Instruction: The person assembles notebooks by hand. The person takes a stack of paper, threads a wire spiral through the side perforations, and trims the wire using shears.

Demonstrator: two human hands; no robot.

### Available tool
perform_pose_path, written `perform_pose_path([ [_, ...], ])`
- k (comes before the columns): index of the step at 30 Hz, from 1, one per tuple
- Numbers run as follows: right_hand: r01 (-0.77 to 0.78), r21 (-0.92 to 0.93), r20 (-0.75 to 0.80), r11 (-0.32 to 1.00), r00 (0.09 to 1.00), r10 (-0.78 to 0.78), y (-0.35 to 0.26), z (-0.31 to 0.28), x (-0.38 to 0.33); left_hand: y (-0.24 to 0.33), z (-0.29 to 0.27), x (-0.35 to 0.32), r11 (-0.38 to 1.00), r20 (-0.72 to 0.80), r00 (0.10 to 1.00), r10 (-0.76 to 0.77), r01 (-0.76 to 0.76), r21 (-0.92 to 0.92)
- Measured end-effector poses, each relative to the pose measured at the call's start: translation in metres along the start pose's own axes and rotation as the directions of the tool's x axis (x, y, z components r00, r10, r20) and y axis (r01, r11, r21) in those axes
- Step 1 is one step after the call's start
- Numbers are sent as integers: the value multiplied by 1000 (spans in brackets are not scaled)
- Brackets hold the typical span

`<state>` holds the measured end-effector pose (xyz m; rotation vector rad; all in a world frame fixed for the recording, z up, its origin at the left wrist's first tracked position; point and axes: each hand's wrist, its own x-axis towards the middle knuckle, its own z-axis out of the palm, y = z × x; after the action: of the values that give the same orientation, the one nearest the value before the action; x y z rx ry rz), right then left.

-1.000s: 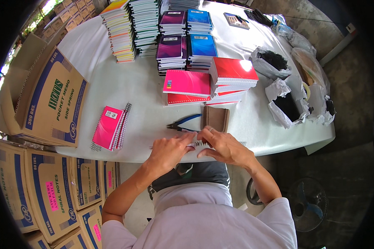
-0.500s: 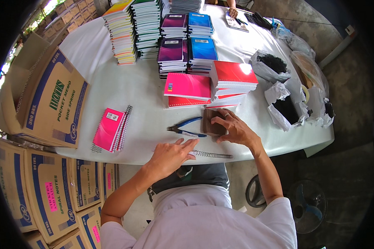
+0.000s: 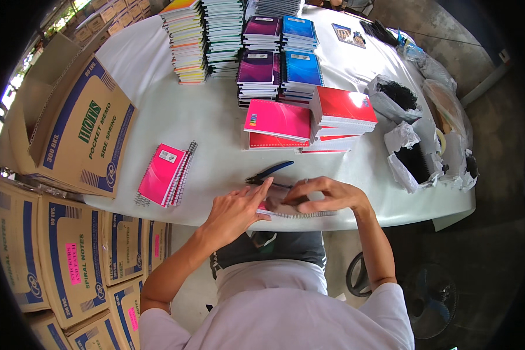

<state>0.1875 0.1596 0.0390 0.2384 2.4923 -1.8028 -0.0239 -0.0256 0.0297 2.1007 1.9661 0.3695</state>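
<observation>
My left hand (image 3: 233, 211) lies at the table's near edge with its fingers stretched out, pressing on a small pink notebook (image 3: 263, 206) mostly hidden beneath it. From there a thin wire spiral (image 3: 315, 214) runs right along the edge. Just above the spiral, my right hand (image 3: 329, 193) is closed round a brown block (image 3: 283, 205), blurred by motion. Blue-handled cutting pliers (image 3: 271, 170) rest beyond both hands, partly covered by them. To the left are a few pink spiral notebooks (image 3: 162, 174) with their coils showing.
Stacks of red notebooks (image 3: 345, 108), pink notebooks (image 3: 277, 119), purple notebooks (image 3: 258, 67) and blue notebooks (image 3: 302, 69) stand beyond the hands. An open carton (image 3: 90, 131) is at left, above stacked cartons (image 3: 76, 256). Torn wrappings with black coils (image 3: 411, 163) lie at right.
My right hand has drawn the brown block nearer and left, over the spiral. My left hand stays by the notebook. Another person's hand at the far side has moved back.
</observation>
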Motion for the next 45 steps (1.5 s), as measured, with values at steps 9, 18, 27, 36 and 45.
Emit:
perform_pose_path([
  [9,33,47,-48,998,998,-31,-8,-9,13,-12,-7,20,998,50,997,-60,61,-12],
  [18,35,188,-76,981,997,-21,-10,-19,21,-19,-7,25,991,-101,986,-133,133,-13],
  [27,0,16,-27,1000,1000,0,-24,-7,28,-17,-1,17,992,-154,980,-123,116,-57],
  [36,19,71,16,997,1000,-20,-16,-5,30,-5,-3,7,951,-195,958,-212,156,-267],
  [45,8,69,-23,998,1000,-6,-20,-1,33,-25,25,10,837,-351,894,-279,47,-545],
])
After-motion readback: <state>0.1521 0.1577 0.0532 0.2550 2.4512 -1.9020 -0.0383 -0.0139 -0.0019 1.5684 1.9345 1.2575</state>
